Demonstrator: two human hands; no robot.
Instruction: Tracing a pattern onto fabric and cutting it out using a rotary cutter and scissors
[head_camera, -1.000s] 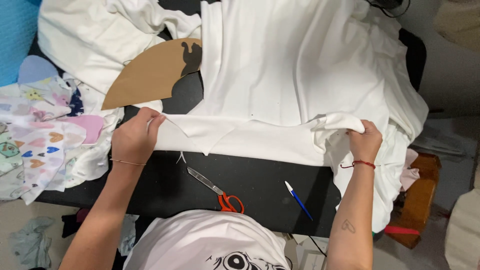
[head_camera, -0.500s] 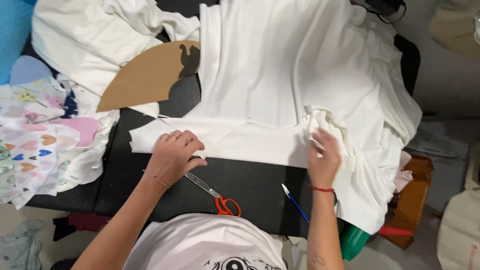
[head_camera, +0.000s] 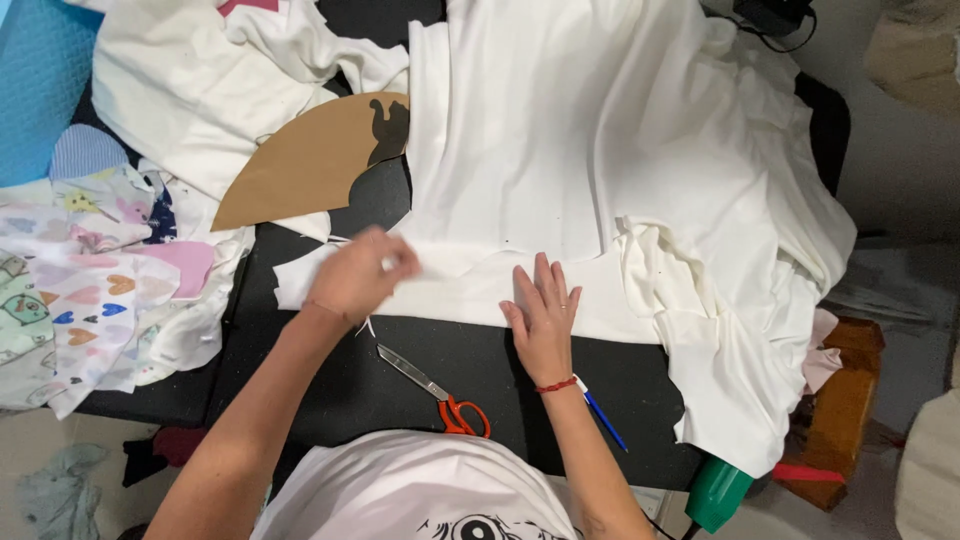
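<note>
A large piece of white fabric (head_camera: 600, 150) covers most of the black table (head_camera: 330, 400). Its near edge is folded into a long strip (head_camera: 460, 295). My left hand (head_camera: 362, 272), blurred by motion, pinches that strip near its left end. My right hand (head_camera: 543, 318) lies flat with fingers apart on the strip's middle, pressing it to the table. Scissors with orange handles (head_camera: 440, 395) lie on the bare table just in front of both hands. A blue pen (head_camera: 602, 418) lies under my right wrist.
A brown cardboard pattern piece (head_camera: 310, 160) lies at the back left. Printed fabric scraps (head_camera: 90, 290) are heaped at the left edge, more white cloth (head_camera: 200, 80) behind them. A green tool (head_camera: 718, 492) and a wooden stool (head_camera: 840, 400) are at the right.
My right hand moved left from the bunched cloth and flattened on the strip. My left hand shifted right along the strip, then lifted its edge.
</note>
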